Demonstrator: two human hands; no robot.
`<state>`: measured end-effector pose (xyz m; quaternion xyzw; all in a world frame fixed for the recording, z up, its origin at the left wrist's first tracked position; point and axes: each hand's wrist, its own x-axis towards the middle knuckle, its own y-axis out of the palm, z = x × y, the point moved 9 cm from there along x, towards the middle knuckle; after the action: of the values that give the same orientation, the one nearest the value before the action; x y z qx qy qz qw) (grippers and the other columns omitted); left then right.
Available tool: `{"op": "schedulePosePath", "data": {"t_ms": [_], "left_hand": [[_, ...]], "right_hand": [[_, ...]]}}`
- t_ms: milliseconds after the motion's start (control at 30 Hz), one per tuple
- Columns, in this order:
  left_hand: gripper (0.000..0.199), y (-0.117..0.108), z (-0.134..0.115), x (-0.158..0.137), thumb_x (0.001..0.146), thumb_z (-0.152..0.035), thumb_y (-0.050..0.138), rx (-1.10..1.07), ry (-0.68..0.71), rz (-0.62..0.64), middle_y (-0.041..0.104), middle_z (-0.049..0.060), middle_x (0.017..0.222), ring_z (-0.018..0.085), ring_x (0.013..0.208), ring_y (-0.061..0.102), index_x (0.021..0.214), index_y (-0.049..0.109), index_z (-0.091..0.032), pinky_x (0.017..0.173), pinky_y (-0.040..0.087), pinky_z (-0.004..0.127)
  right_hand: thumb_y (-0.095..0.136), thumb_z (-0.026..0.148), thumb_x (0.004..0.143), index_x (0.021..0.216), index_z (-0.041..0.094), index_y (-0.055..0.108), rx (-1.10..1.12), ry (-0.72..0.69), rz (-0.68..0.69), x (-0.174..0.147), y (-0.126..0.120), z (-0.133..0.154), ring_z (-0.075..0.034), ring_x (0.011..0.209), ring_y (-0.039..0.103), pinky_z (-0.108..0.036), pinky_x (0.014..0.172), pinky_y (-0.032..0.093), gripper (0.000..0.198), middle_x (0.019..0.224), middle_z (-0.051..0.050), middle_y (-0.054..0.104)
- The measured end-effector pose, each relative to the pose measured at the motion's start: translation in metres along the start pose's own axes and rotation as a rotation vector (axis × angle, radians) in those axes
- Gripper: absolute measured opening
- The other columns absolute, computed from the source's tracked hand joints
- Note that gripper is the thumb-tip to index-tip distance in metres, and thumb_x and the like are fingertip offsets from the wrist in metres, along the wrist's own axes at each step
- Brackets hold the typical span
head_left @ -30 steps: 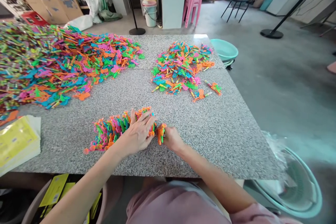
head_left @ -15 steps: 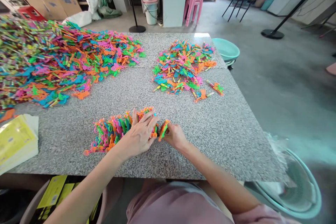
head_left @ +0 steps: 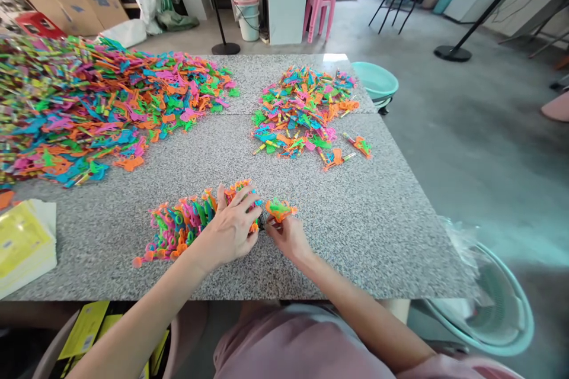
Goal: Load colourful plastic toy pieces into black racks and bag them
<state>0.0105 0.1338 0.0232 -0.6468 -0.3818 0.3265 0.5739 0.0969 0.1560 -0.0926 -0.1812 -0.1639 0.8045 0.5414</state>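
Note:
A packed row of small coloured plastic toys (head_left: 186, 226) lies on the grey speckled table (head_left: 377, 231) near the front edge. My left hand (head_left: 231, 230) rests on the right end of this row, fingers spread over it. My right hand (head_left: 288, 238) sits just right of the row and pinches an orange and green toy piece (head_left: 280, 209), which lies tilted almost flat above the fingers. The two hands nearly touch.
A huge heap of the same toys (head_left: 89, 106) covers the table's left. A smaller pile (head_left: 302, 112) lies at centre right. Yellow packets (head_left: 22, 246) sit at the left edge. A teal basin (head_left: 376, 80) and a teal fan (head_left: 493, 308) stand beside the table.
My right hand has turned the orange and green piece from upright to nearly flat and lifted it slightly up and right. My left hand has stayed on the row.

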Motion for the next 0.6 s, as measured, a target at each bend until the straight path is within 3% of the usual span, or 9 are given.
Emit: {"op": "schedulePosePath", "data": {"t_ms": [167,433,600], "left_hand": [[0.025,0.0,0.0,-0.001,0.083,-0.017,0.051,-0.001,-0.015,-0.015,0.061,0.017,0.127,0.037,0.136,0.041,0.105,0.064,-0.015,0.11,0.006,0.079],[0.033,0.0,0.0,-0.002,0.083,-0.016,0.053,-0.049,-0.035,-0.015,0.06,0.018,0.13,0.037,0.139,0.038,0.116,0.059,-0.013,0.112,-0.003,0.076],[0.044,-0.001,0.003,-0.003,0.08,-0.013,0.054,-0.104,-0.067,-0.019,0.06,0.018,0.13,0.036,0.14,0.037,0.124,0.054,-0.011,0.114,-0.003,0.074]], "right_hand": [[0.058,0.015,0.084,0.086,0.017,0.062,-0.223,-0.135,-0.013,0.008,0.003,0.016,-0.015,0.066,0.061,-0.022,0.061,0.038,0.005,0.077,-0.004,0.069],[0.06,0.017,0.083,0.076,0.018,0.064,-0.292,-0.153,0.03,0.011,0.007,0.013,-0.013,0.062,0.057,-0.021,0.06,0.035,0.009,0.068,-0.001,0.066],[0.058,0.013,0.083,0.088,0.017,0.065,-0.43,-0.071,0.07,0.011,0.01,0.021,-0.016,0.069,0.063,-0.022,0.061,0.035,0.01,0.079,-0.006,0.071]]}}
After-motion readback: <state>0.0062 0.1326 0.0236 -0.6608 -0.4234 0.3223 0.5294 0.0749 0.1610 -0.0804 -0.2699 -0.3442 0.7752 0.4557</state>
